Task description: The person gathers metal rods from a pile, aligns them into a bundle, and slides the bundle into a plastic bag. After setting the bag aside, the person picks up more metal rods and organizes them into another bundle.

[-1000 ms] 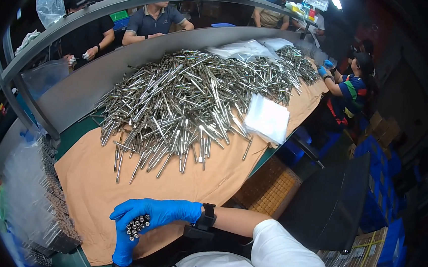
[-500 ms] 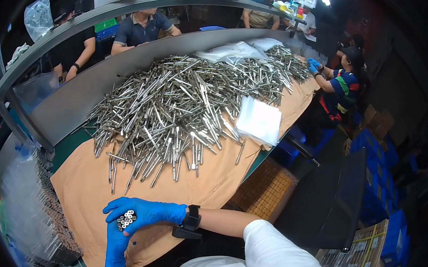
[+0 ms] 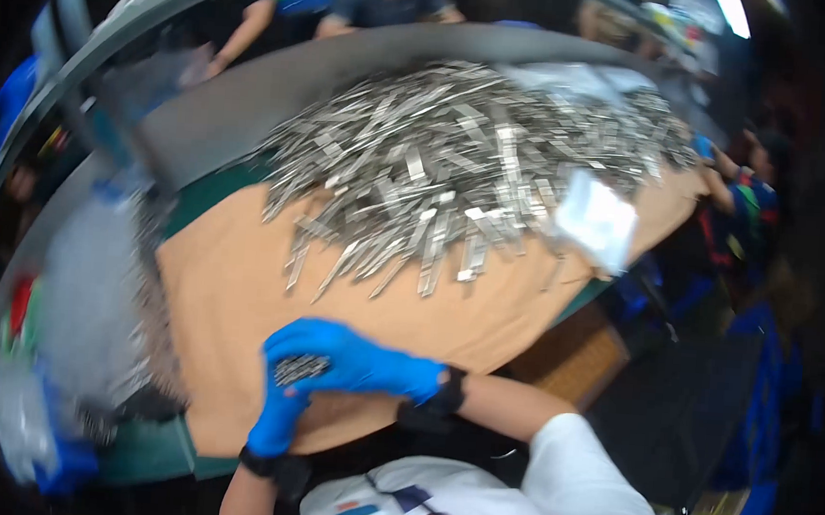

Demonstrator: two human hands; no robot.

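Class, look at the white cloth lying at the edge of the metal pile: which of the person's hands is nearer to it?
Right. The right hand lies below-left of the white cloth; the left hand sits lower and further left, both closed around a bundle of metal pins.

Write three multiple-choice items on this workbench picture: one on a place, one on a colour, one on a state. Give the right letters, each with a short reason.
1. Where does the big pile of metal rods lie?
A. on the far part of the tan mat
B. on the floor
C. in a box

2. What colour are the gloves on both hands?
A. white
B. blue
C. black

3. What is the state of the small bundle of rods?
A. lying loose on the mat
B. gripped between both hands
C. hanging from a hook

Answers: 1 A, the pile covers the tan mat far from the person. 2 B, the left hand and right hand wear blue. 3 B, the small bundle of rods sits between them.
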